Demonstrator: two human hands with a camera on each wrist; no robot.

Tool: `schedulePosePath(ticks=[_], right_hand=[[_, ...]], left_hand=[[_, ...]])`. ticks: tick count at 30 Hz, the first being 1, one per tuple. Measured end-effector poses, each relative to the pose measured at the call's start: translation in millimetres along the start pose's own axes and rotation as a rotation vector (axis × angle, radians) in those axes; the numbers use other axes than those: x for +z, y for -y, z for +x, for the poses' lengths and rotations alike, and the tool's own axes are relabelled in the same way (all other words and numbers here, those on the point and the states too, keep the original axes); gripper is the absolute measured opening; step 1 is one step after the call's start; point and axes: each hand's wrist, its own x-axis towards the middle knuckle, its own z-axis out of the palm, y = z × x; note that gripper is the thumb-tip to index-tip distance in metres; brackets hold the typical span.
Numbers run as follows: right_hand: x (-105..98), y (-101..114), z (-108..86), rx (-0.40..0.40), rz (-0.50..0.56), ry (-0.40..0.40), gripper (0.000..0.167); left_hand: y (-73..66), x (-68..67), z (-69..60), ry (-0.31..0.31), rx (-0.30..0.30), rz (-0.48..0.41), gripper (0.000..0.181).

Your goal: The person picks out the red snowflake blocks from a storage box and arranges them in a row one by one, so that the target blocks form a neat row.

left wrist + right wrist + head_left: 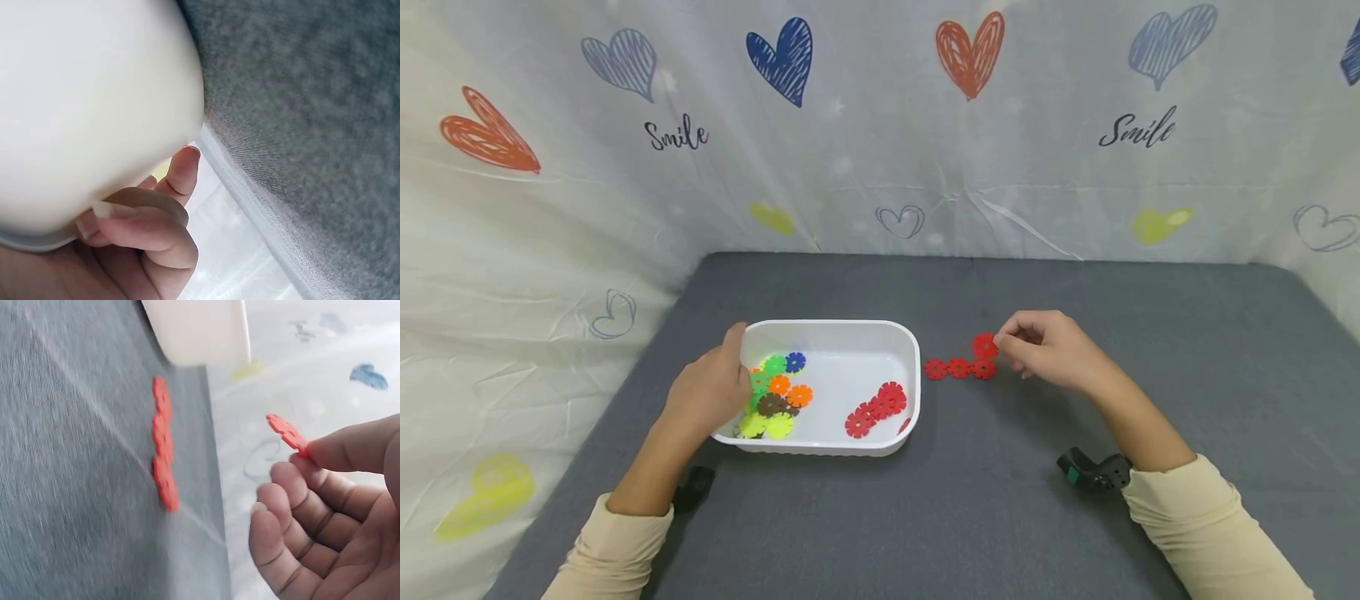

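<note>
Between thumb and index finger, my right hand pinches a red notched plastic disc by its edge. The right wrist view shows this disc lifted off the table. Three more red discs lie in a row on the cloth, just below and left of it. My left hand grips the left end of a white plastic tub; in the left wrist view its fingers curl against the tub's outer wall. What the thumb touches there is hidden.
Inside the tub, green, orange, blue, brown and yellow discs pile at the left, and several red discs lie at the right. Grey cloth covers the table. A white curtain printed with hearts hangs behind and at the sides.
</note>
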Motion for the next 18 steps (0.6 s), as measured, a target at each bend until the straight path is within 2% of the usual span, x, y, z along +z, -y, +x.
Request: schedulePosePath(ticks=[7, 14, 18], right_hand=[[-12, -12, 1.2, 0.099, -0.044, 0.052, 0.016], [-16, -24, 4.9, 0.189, -0.147, 0.133, 0.018], [-17, -31, 6.3, 0.227, -0.151, 0.176, 0.019]], left_hand=[[0.5, 0.3, 0.4, -0.004, 0.004, 0.003, 0.057], [0.7, 0.7, 0.7, -0.002, 0.001, 0.004, 0.057], [0.4, 0.3, 0.6, -0.002, 0.004, 0.003, 0.057]])
